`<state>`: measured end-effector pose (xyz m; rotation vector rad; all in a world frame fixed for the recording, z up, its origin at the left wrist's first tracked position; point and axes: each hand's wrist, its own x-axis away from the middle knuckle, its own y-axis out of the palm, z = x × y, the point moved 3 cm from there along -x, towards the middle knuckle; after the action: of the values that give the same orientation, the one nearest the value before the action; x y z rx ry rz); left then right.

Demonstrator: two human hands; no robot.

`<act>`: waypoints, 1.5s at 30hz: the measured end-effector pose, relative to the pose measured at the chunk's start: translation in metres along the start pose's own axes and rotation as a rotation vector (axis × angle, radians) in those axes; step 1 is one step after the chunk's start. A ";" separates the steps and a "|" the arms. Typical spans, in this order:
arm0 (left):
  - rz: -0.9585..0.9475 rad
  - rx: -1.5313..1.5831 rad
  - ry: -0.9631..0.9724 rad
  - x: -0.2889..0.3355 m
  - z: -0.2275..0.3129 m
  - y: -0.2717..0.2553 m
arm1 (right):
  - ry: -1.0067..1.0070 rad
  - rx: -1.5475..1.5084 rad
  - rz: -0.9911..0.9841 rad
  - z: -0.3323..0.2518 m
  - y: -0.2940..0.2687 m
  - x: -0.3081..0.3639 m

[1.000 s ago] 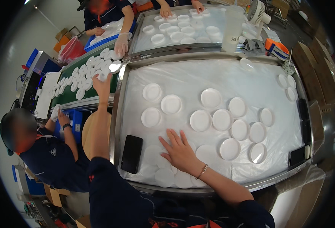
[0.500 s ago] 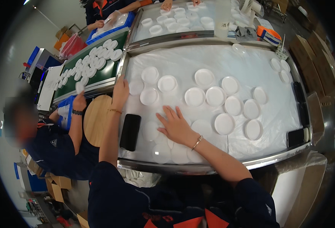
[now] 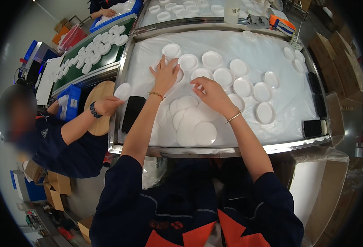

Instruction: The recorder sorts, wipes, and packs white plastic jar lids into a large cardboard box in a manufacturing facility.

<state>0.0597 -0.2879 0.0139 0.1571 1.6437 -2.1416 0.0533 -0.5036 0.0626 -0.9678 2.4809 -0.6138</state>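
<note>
Start at near edge: metal table rim (image 3: 189, 152), then flat white discs (image 3: 205, 133) in an overlapping pile just inside. Left of pile, note dark phone (image 3: 133, 114) lying flat on clear plastic film (image 3: 286, 138).

Beyond discs, log right hand (image 3: 209, 93): fingers loosely bent, tips just beside shallow white dish (image 3: 202, 73). Can't tell whether pinching anything; view hides it. A bit left, log left hand (image 3: 165, 78): fingers spread apart above partly covered dish (image 3: 180, 75), tips near upper dish (image 3: 172, 51). Can't tell whether touching or just above.

Read step as handling dishes in place on film, both hands among them; nothing visibly lifted. For next move, probably need thumb and fingertips settled round one rim, without nudging neighbours.

To right, add loose dish cluster (image 3: 243, 87), some touching or nearly so. At left rim, add co-worker's hand (image 3: 107, 106), holding single white disc (image 3: 122, 91) by its edge near phone. Farther out: green belt (image 3: 111, 58) with many white pieces, then far table's dishes (image 3: 163, 16) and translucent bottle (image 3: 231, 14).
</note>
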 end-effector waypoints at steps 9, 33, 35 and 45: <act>-0.305 0.031 0.198 0.127 0.002 -0.092 | -0.083 0.353 -0.044 0.007 0.033 0.015; 0.252 0.580 -0.209 0.012 -0.004 -0.066 | 0.100 -0.066 -0.086 0.009 0.022 0.003; 0.196 0.580 0.191 0.016 0.005 -0.067 | 0.104 -0.072 -0.058 0.003 0.018 0.003; 0.635 0.704 -0.141 0.003 -0.038 -0.079 | 0.097 -0.026 -0.033 -0.006 0.018 0.001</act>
<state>0.0185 -0.2369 0.0718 0.6251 0.5756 -2.0389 0.0398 -0.4912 0.0579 -1.0133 2.5682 -0.6545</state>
